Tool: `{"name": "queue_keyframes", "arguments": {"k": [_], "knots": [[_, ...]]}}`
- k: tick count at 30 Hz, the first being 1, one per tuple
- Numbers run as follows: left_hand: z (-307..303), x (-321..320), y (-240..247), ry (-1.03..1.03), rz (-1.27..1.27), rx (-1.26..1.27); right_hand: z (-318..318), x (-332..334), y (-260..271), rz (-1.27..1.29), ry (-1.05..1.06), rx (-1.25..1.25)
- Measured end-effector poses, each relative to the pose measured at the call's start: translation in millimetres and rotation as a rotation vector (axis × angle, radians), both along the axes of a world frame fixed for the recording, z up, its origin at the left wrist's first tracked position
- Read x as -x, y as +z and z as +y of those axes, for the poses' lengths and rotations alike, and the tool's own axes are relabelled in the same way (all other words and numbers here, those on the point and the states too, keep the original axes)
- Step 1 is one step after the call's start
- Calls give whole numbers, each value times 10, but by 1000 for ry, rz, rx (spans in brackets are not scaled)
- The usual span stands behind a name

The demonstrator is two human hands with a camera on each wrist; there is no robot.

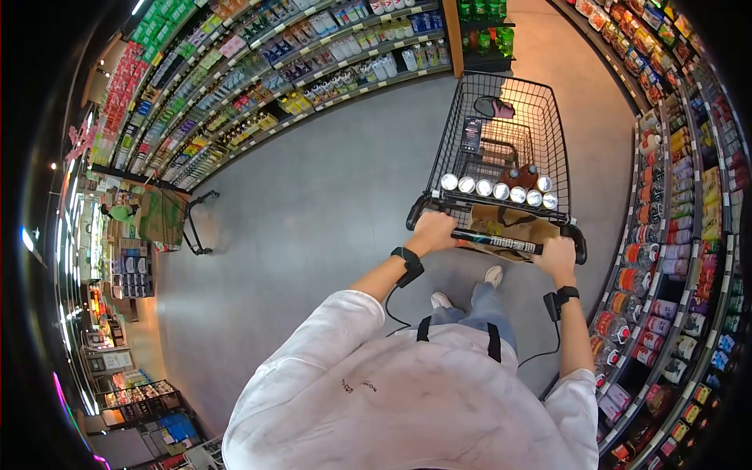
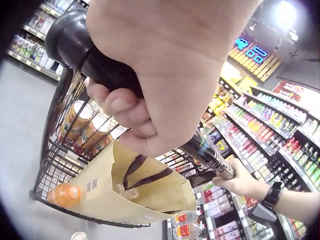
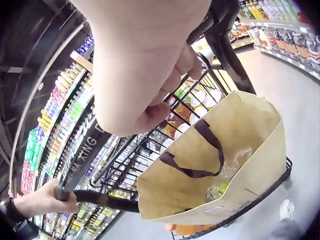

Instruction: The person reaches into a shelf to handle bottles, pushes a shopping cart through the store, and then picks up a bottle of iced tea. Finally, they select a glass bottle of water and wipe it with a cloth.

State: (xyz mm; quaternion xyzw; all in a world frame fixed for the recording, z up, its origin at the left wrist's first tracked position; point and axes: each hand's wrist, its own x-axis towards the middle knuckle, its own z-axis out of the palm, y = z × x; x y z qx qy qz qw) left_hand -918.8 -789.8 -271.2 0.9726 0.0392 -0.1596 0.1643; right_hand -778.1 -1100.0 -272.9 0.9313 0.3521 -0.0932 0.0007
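Note:
Both hands are on the handlebar of a black wire shopping cart. My left hand grips its left end, fingers curled under the bar in the left wrist view. On the right end, my right hand holds the bar with curled fingers. Beyond the handle, a row of cans with pale lids stands in the basket beside brown bottles. A phone-like dark screen is farther forward. Below the handle sits a tan paper bag with dark handles and clear plastic inside; an orange bottle lies next to it.
Stocked shelves curve along the left and front. More shelves run close by the cart's right side. Grey floor stretches to the left, where another cart stands near a person in a green cap.

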Motion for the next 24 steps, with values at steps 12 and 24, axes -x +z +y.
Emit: {"name": "queue_keyframes", "arguments": {"k": [12,24], "knots": [[-211,243,-140,224,70,-106,3,-155,-180,69,132,-70],[-667,1869,-219,867,-412,230,27,-545,-817,82,459,-454]]}}
